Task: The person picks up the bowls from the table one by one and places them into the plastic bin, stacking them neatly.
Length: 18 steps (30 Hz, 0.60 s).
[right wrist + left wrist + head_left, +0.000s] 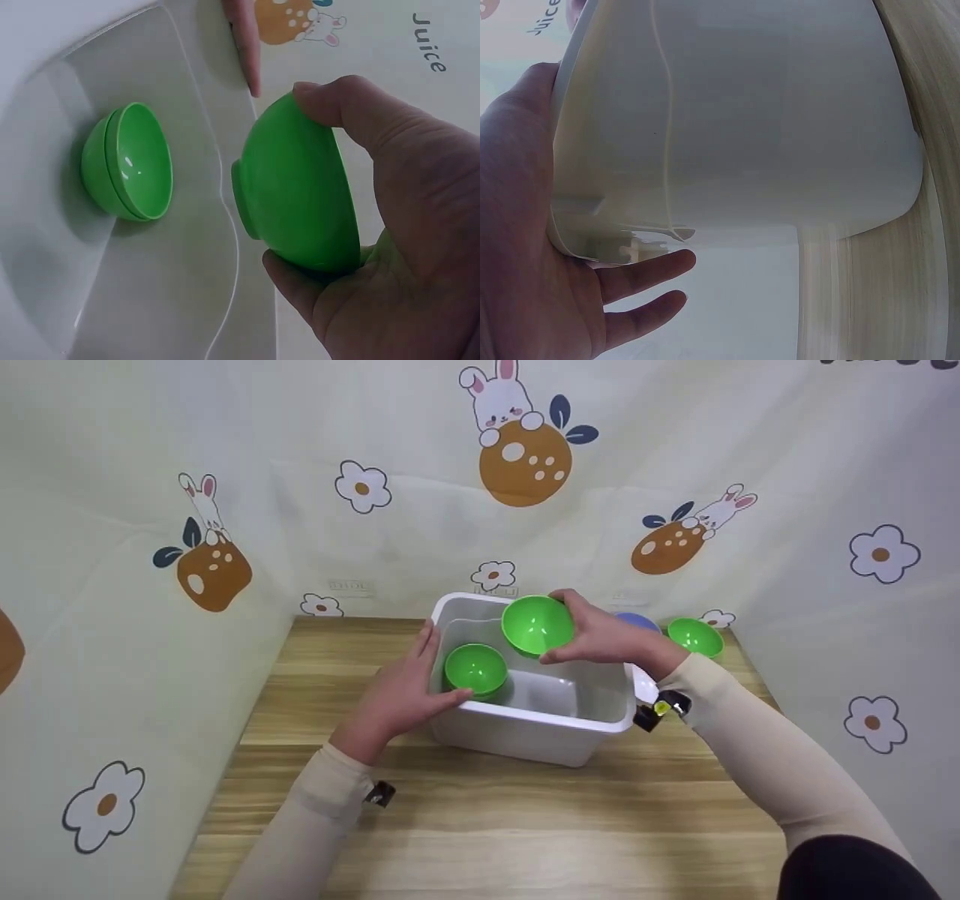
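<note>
A green bowl (536,624) is gripped by my right hand (604,636), thumb and fingers on opposite sides of it. It is tilted over the white plastic bin (540,718). Inside the bin, at its left end, two nested green bowls (139,169) appear in the right wrist view, apart from the held one. My left hand (397,690) rests against the bin's left front corner, with its thumb along the front rim. In the left wrist view, two straight fingers (649,274) extend beside the bin's wall.
Right of the bin, another green bowl (696,637) stands on the wooden table (480,825). A blue item (637,621) and a white item (645,686) are partly hidden behind my right arm and wrist. A printed cloth (420,540) hangs behind and at both sides.
</note>
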{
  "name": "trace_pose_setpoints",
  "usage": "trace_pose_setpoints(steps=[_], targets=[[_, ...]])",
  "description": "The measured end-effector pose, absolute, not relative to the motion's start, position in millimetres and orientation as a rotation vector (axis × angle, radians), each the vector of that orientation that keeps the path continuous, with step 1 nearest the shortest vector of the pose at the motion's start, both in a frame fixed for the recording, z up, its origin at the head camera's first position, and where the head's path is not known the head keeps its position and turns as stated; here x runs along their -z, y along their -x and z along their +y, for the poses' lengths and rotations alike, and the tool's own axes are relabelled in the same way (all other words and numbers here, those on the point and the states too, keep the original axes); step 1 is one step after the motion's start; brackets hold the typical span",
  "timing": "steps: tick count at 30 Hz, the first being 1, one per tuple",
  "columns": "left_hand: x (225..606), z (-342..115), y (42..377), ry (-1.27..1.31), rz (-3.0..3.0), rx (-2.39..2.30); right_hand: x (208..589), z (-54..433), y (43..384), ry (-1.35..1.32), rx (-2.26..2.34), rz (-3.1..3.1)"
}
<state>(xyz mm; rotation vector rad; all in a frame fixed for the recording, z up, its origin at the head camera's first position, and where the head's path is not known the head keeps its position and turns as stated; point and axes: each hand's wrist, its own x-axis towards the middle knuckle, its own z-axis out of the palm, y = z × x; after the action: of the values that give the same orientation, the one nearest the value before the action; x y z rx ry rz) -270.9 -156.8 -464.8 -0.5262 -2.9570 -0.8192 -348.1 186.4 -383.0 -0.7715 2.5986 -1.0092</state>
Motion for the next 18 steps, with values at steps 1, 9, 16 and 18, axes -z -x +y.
trace_pose_setpoints(steps=[1,9,16,18], targets=[[465,-157,271,0.524,-2.956,0.82,383,184,349,0.781,1.007,2.592],[464,-157,270,0.523,-2.955,0.826,389,172,362,0.835,0.934,2.589],[465,-157,271,0.526,-2.936,0.831,392,162,374,0.913,0.874,2.594],[465,-157,271,0.531,-2.932,0.833,393,159,376,0.936,0.868,2.589]])
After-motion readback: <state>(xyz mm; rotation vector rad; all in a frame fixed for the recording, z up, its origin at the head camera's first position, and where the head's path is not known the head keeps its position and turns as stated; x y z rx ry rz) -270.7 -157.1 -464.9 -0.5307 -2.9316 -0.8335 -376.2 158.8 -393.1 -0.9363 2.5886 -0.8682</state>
